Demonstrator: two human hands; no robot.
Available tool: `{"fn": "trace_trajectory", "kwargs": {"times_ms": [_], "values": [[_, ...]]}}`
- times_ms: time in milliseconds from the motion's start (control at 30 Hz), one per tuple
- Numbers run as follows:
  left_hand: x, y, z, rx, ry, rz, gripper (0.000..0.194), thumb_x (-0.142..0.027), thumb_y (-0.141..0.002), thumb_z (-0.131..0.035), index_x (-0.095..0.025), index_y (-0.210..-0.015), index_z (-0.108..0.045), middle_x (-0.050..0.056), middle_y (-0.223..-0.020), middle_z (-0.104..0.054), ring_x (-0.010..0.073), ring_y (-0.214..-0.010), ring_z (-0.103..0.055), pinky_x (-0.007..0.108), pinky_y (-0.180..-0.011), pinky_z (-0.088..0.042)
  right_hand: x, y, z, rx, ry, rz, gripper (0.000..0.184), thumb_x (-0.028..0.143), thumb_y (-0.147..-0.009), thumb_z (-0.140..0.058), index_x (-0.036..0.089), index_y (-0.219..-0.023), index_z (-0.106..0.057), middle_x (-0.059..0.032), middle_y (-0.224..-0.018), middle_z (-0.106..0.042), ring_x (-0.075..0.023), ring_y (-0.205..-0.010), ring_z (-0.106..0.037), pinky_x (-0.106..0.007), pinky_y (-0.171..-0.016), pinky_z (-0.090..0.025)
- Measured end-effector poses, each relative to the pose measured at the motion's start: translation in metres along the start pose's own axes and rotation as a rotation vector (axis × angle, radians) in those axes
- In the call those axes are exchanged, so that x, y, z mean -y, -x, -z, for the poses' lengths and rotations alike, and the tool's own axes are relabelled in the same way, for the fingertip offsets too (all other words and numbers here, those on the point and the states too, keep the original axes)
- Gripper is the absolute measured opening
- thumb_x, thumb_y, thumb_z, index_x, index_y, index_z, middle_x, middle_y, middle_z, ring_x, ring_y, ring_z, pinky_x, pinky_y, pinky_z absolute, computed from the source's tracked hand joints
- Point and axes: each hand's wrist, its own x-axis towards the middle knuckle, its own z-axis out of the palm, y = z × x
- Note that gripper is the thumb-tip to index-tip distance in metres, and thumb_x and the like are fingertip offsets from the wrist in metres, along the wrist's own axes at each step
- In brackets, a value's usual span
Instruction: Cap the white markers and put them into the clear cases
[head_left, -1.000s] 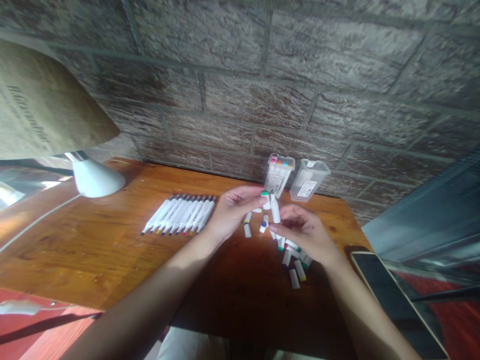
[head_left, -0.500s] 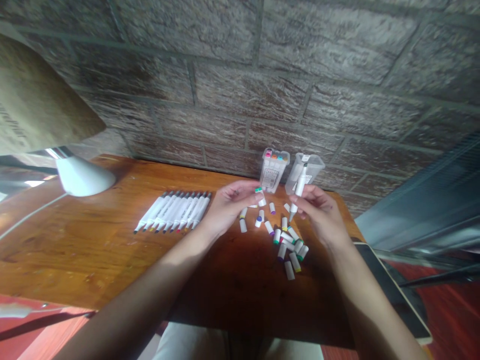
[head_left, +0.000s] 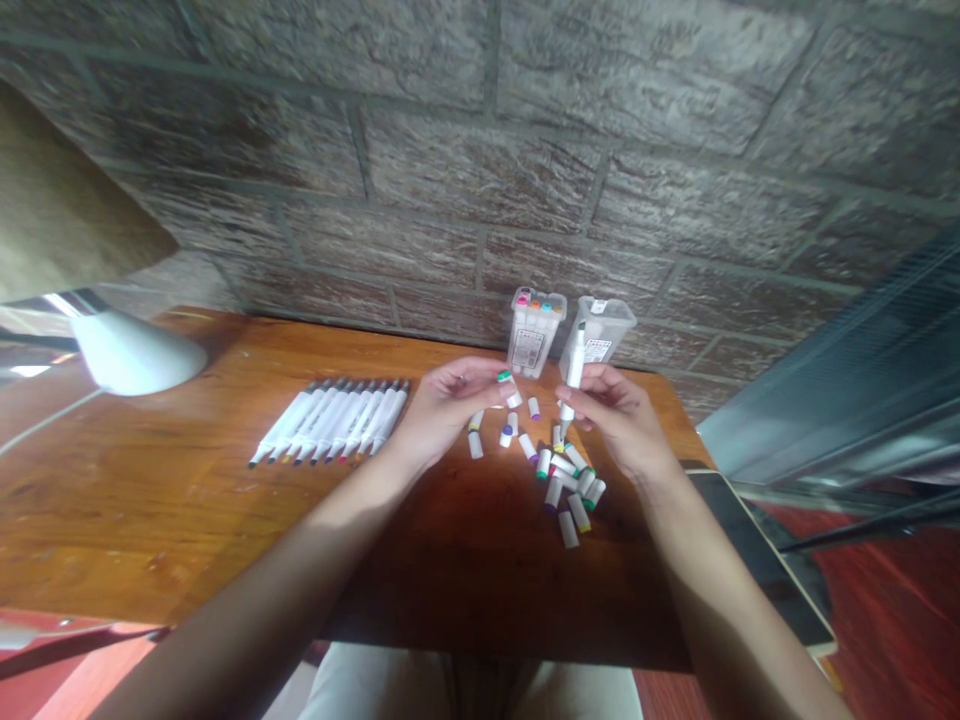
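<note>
Between the thumb and fingers of my left hand (head_left: 450, 405) is a white marker cap (head_left: 512, 393) with a green end, held just above the table. My right hand (head_left: 611, 410) pinches a white marker (head_left: 574, 370) upright, a dark tip showing at its top and a greyish end pointing down. The marker and the cap are apart. Below both hands lie several loose caps (head_left: 575, 513) with purple, green, yellow and blue ends. To the left of my left hand, uncapped white markers (head_left: 330, 420) lie side by side in a slanted row.
Against the brick wall stand a clear case (head_left: 531, 345) with several coloured markers and another clear case (head_left: 611, 325). A lamp (head_left: 139, 350) stands at the left. A phone or tablet (head_left: 757, 555) lies along the right edge of the wooden table (head_left: 202, 480).
My right hand first drew the marker away from the cap to the right, then brought it part of the way back, turned upright. My left hand keeps the green-ended cap.
</note>
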Motion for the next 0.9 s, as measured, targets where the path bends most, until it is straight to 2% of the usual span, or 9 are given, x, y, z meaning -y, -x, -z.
{"fn": "trace_trajectory", "kwargs": {"times_ms": [167,367,533,800,900], "values": [[0.000,0.000,-0.001,-0.023,-0.010,0.012,0.029,-0.021,-0.064,-0.088,-0.019,-0.091,-0.078,0.001,-0.077,-0.076,0.0154,-0.080,-0.071,0.031,-0.088,-0.054,-0.004,0.002,-0.006,0.043,0.000,-0.015,0.033,0.039,-0.065,-0.087,0.022,-0.082,-0.065,0.0018,-0.075,-0.070,-0.0122,-0.064,-0.062,-0.026,-0.059,-0.051],[-0.004,0.000,-0.003,-0.054,0.034,0.056,0.028,-0.022,-0.063,-0.089,-0.018,-0.088,-0.077,0.002,-0.079,-0.076,0.0138,-0.075,-0.071,0.028,-0.083,-0.054,-0.007,0.009,-0.015,0.210,0.020,0.008,0.024,0.035,-0.071,-0.084,0.022,-0.085,-0.069,-0.0003,-0.086,-0.075,-0.0150,-0.077,-0.068,-0.030,-0.076,-0.056],[-0.002,-0.001,-0.002,-0.040,0.065,0.065,0.029,-0.020,-0.063,-0.089,-0.017,-0.089,-0.077,0.002,-0.085,-0.078,0.0118,-0.075,-0.070,0.025,-0.080,-0.054,-0.004,0.012,-0.022,0.249,0.037,-0.002,0.025,0.034,-0.069,-0.085,0.022,-0.085,-0.070,-0.0001,-0.083,-0.073,-0.0148,-0.075,-0.067,-0.029,-0.071,-0.054],[0.004,-0.002,0.002,-0.019,0.049,0.040,0.030,-0.022,-0.064,-0.088,-0.018,-0.091,-0.076,0.003,-0.091,-0.078,0.0135,-0.080,-0.071,0.029,-0.084,-0.053,-0.011,0.012,-0.021,0.280,0.080,0.003,0.023,0.031,-0.072,-0.084,0.022,-0.088,-0.070,0.0000,-0.084,-0.073,-0.0142,-0.074,-0.066,-0.027,-0.069,-0.052],[0.004,-0.001,0.002,0.010,-0.019,0.011,0.032,-0.025,-0.065,-0.088,-0.016,-0.093,-0.074,0.004,-0.094,-0.077,0.0161,-0.084,-0.071,0.032,-0.087,-0.053,-0.010,0.011,-0.016,0.269,0.099,0.011,0.021,0.029,-0.073,-0.083,0.022,-0.089,-0.071,-0.0005,-0.086,-0.074,-0.0146,-0.075,-0.066,-0.027,-0.071,-0.053]]}}
